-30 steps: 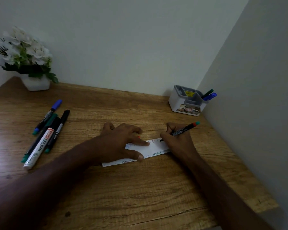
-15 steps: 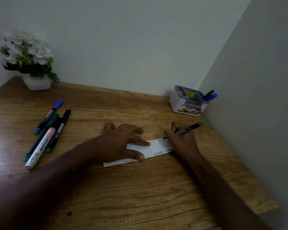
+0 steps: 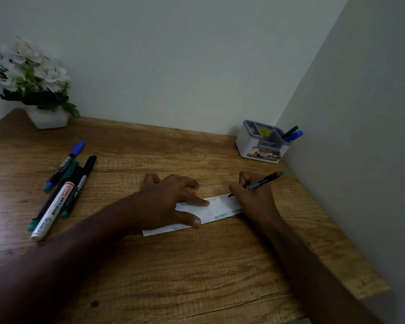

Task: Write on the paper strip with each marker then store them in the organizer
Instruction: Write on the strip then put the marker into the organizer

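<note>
The paper strip (image 3: pixel 216 208) is a long, narrow white slip lying slantwise on the wooden tabletop (image 3: pixel 197 272), its far end toward 2 o'clock, with short rows of handwriting in several colours. The left hand (image 3: pixel 171 202) lies flat on its near half, fingers spread and straight, index finger and thumb pressing the paper down. The right hand (image 3: pixel 251 195), at 3 o'clock from the left one, grips a dark marker (image 3: pixel 258 183) with an orange band and teal end; its tip meets the strip's far edge and its tail points to 2 o'clock.

At 9 o'clock from the hands lies a cluster of markers (image 3: pixel 63 185): one blue-capped, dark ones with green ends, and a white whiteboard marker. The organizer (image 3: pixel 262 142), white with grey compartments, stands in the corner at 1 o'clock and holds a blue and a green marker in its right compartment. A white pot of white flowers (image 3: pixel 31 78) sits at 10 o'clock.

The writing is too small to read, and the left hand covers much of the strip.
</note>
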Action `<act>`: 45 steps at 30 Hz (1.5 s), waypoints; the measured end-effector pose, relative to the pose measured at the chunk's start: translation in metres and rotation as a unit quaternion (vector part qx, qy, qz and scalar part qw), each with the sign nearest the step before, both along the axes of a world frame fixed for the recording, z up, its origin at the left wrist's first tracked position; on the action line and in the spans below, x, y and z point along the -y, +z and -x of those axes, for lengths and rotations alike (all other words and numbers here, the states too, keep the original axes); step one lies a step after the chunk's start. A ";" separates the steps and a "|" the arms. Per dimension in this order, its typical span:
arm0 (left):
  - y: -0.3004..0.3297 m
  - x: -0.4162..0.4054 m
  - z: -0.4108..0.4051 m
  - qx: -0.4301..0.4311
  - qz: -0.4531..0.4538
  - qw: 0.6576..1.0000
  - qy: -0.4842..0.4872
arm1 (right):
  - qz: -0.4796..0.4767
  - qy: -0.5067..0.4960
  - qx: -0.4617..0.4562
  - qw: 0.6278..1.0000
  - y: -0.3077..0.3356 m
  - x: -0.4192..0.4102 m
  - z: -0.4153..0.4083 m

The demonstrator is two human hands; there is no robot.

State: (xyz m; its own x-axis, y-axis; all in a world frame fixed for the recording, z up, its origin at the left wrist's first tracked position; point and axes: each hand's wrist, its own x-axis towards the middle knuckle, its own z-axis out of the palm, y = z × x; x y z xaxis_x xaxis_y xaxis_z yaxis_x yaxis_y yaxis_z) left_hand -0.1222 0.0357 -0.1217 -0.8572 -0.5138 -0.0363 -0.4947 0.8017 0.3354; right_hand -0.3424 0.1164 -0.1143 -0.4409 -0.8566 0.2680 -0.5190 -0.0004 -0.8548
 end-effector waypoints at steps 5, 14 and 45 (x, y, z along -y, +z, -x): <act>0.002 -0.001 0.000 0.006 -0.001 1.000 0.004 | 0.000 0.006 -0.005 1.000 0.000 0.001 -0.002; 0.004 -0.003 0.000 0.007 -0.008 1.000 0.004 | -0.005 0.002 -0.015 1.000 0.000 0.002 -0.002; 0.003 -0.003 0.000 0.013 -0.013 1.000 0.003 | -0.005 -0.006 -0.014 1.000 0.000 -0.004 0.008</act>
State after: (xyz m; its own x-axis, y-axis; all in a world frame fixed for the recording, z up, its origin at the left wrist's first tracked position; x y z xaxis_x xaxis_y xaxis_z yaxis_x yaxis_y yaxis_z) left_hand -0.1221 0.0383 -0.1185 -0.8528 -0.5173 -0.0723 -0.5083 0.7900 0.3429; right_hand -0.3504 0.1199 -0.1142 -0.4440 -0.8536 0.2723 -0.5419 0.0138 -0.8403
